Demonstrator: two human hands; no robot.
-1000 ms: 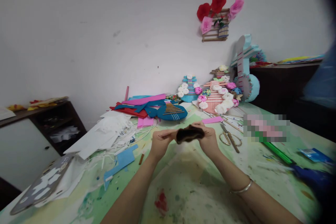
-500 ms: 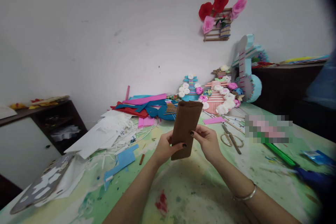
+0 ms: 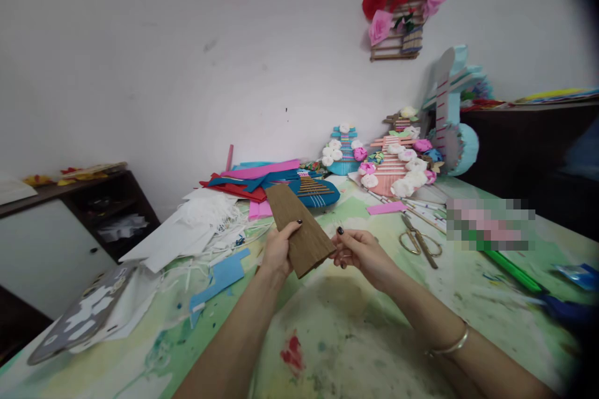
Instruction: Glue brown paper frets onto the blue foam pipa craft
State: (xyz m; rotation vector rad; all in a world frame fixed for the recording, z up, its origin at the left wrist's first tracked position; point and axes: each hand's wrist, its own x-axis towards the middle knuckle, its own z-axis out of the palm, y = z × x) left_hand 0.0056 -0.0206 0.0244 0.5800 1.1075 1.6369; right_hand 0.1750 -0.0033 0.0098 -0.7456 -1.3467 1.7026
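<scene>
Brown strip (image 3: 300, 229) held above bench (image 3: 355, 324), tilted; left hand (image 3: 277, 249) clamped on its left edge, right hand (image 3: 358, 249) pinching near corner. Step: inspecting/turning, probably. Next: firm two-hand grip, scissors (image 3: 418, 242) near right hand.

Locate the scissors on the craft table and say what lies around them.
In the head view the scissors lie flat on the table, right of the right hand, just below a pink strip.
</scene>
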